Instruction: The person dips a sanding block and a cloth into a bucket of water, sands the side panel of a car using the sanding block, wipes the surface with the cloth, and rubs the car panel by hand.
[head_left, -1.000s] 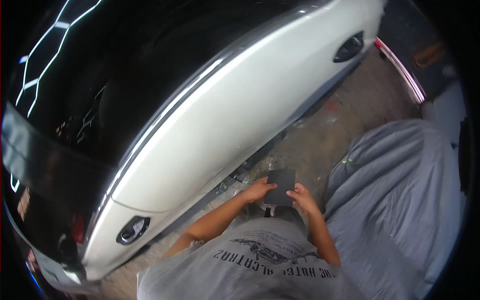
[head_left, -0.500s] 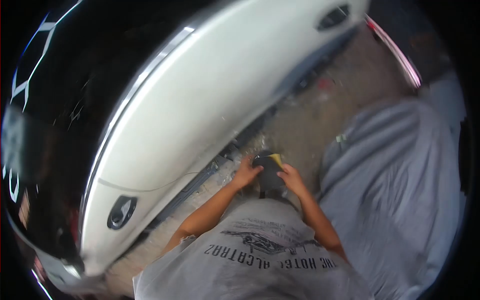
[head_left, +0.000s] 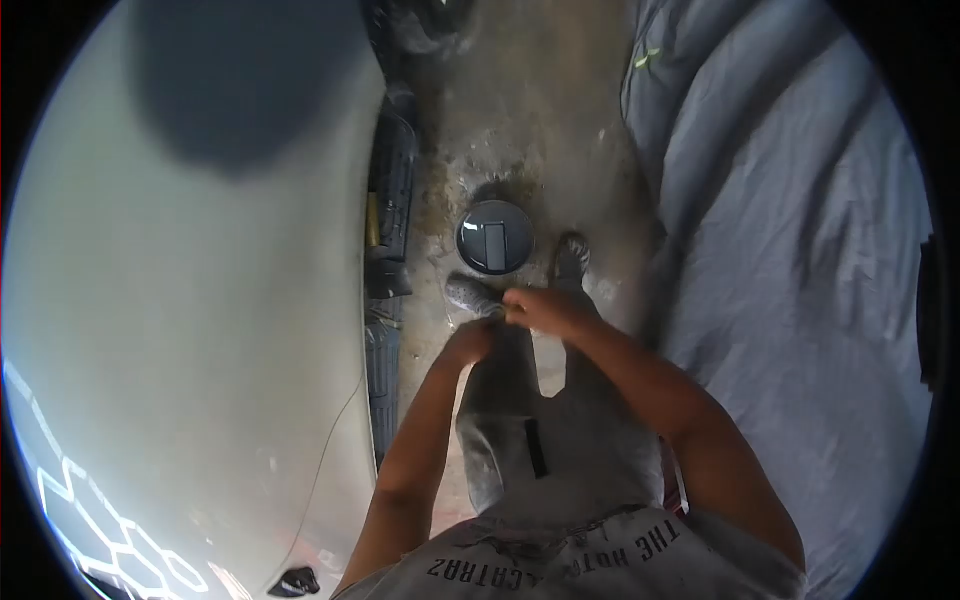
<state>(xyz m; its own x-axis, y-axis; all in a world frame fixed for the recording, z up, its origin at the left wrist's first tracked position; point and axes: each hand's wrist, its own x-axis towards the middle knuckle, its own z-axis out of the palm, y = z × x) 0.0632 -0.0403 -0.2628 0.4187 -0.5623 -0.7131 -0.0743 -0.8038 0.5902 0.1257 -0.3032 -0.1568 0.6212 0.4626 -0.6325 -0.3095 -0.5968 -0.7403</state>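
My left hand point(head_left: 475, 342) and my right hand point(head_left: 538, 309) are close together in front of my legs, low over the floor. Both look closed, with fingers curled inward and slightly blurred. Whatever is between them is too small or hidden to make out; the dark sheet cannot be seen. Just beyond my hands stands a round dark bucket point(head_left: 466, 251) on the wet floor. A grey rectangular block point(head_left: 495, 247) shows inside it. My shoes are beside the bucket's near edge, one partly behind my hands.
A pale car panel point(head_left: 250, 330) fills the left side, with dark trim point(head_left: 393, 180) along its lower edge. Grey cloth point(head_left: 770, 250) drapes over something on the right. Wet concrete floor point(head_left: 540, 110) runs between them. A thin line point(head_left: 322, 455) hangs across the panel.
The view has swung down towards the floor, bringing the bucket and my shoes into sight. The dark sheet with a yellow underside, earlier between my hands, is no longer visible.
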